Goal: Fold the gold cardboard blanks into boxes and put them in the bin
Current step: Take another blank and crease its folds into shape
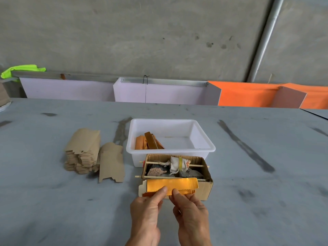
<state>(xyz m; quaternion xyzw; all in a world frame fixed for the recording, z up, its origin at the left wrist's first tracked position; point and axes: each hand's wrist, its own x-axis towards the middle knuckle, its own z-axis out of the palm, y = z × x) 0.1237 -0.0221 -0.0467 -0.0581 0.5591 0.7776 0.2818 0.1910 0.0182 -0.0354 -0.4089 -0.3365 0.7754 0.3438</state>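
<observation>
Grey table [53, 201] fills the lower two thirds of the frame, dark scuff streaks across it. Concrete wall [142, 32] across the top, metal pipe [264, 43] running diagonally at upper right. Along the table's far edge: pale panels [71, 89] left and centre, orange panels [248, 94] right, neon green cloth [21, 70] at far left. White bin [204, 150] sits centre frame, holding a few gold boxes [149, 142] in its left part; rest of the bin floor is bare. Left of the bin, a stack of blanks [81, 150] lying brown side up, with a looser blank [111, 162] leaning off its right side. Just below the bin and touching its near wall, an open carton [204, 189] with two thin sticks [195, 165] laid across it, a rag bundle [177, 165] wrapped on the upper stick, dark lumpy stuff underneath, can't tell what. Gold blank [172, 185] is held in front of the carton's near wall, lower centre, gold face toward camera, partly folded, brown flap showing at its left end. Left hand [147, 212] pinches the blank's lower edge, thumb on the gold face. Right hand [191, 215] pinches the same edge just beside it, thumb on top, fingers curled behind.
</observation>
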